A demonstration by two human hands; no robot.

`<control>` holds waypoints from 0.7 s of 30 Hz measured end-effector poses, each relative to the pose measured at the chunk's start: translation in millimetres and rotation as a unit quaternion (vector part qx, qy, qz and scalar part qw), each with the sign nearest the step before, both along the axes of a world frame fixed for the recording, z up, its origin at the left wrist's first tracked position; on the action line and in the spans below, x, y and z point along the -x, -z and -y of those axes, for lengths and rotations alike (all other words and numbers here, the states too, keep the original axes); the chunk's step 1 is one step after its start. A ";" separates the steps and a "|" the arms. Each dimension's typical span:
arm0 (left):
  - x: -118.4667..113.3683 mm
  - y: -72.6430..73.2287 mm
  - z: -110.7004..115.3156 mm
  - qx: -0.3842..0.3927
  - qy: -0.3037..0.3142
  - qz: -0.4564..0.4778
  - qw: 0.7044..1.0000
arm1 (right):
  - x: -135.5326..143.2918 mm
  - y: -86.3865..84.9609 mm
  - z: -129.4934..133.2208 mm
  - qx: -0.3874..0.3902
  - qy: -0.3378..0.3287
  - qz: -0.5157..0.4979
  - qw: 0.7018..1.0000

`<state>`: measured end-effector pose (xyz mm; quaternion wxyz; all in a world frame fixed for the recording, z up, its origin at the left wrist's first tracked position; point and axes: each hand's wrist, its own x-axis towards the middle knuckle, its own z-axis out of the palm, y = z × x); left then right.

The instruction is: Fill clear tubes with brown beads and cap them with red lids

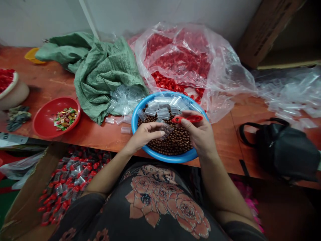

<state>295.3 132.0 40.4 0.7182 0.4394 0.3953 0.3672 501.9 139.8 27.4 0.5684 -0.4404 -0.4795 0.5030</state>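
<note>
In front of me a blue basin [170, 159] holds a mass of small round brown balls [170, 144]. Several clear plastic tubes [163, 113] lie on the balls at its far side. My left hand [145, 135] is over the basin's left part, fingertips pinching one clear plastic container [167, 130]. Over the right part, my right hand [200, 134] grips a small red spoon-like plastic tool [188, 119]; the fingers partly cover it. The two hands are close together but apart.
Behind the basin sit a clear bag of red plastic pieces [175, 57], green cloth [100, 67] and loose clear tubes [125, 98]. A red bowl of wrapped candies [41, 122] stands left, a black bag [286, 150] right. Below left is a box of red-capped containers [67, 180].
</note>
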 end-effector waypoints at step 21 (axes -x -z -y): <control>-0.6 14.1 5.8 -0.135 0.019 -0.111 0.984 | 23.1 6.6 22.9 -0.095 0.056 0.011 0.994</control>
